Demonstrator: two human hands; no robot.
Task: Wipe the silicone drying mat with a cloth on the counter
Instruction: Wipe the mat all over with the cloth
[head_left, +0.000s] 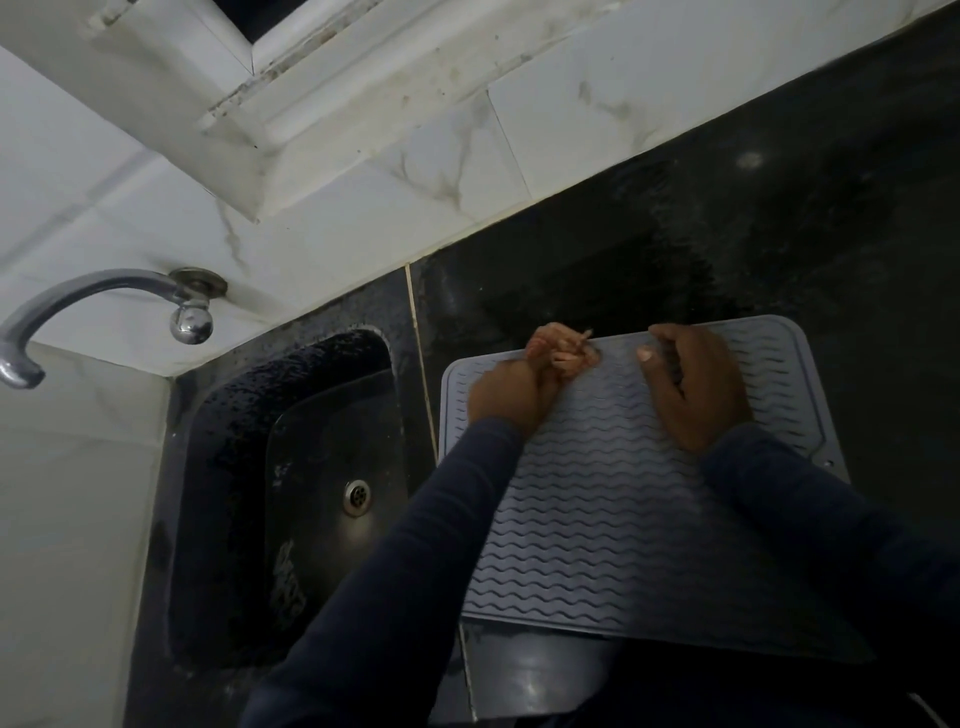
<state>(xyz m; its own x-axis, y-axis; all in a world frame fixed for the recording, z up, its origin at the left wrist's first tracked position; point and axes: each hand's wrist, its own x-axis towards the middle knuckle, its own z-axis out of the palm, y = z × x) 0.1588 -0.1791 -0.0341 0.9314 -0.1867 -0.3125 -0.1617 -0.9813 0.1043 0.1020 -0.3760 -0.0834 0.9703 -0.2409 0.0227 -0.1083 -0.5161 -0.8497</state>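
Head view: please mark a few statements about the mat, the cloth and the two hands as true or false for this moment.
1. The left hand grips a bunched pinkish cloth at the far edge of the mat. True.
2. The right hand also grips the cloth. False: it rests on the mat, apart from the cloth.
3. The mat lies inside the sink. False: it lies flat on the dark counter, to the right of the sink.
4. The mat's surface has wavy ridges. True.
5. The faucet stands on the counter beside the mat. False: it comes out of the tiled wall, above the sink.
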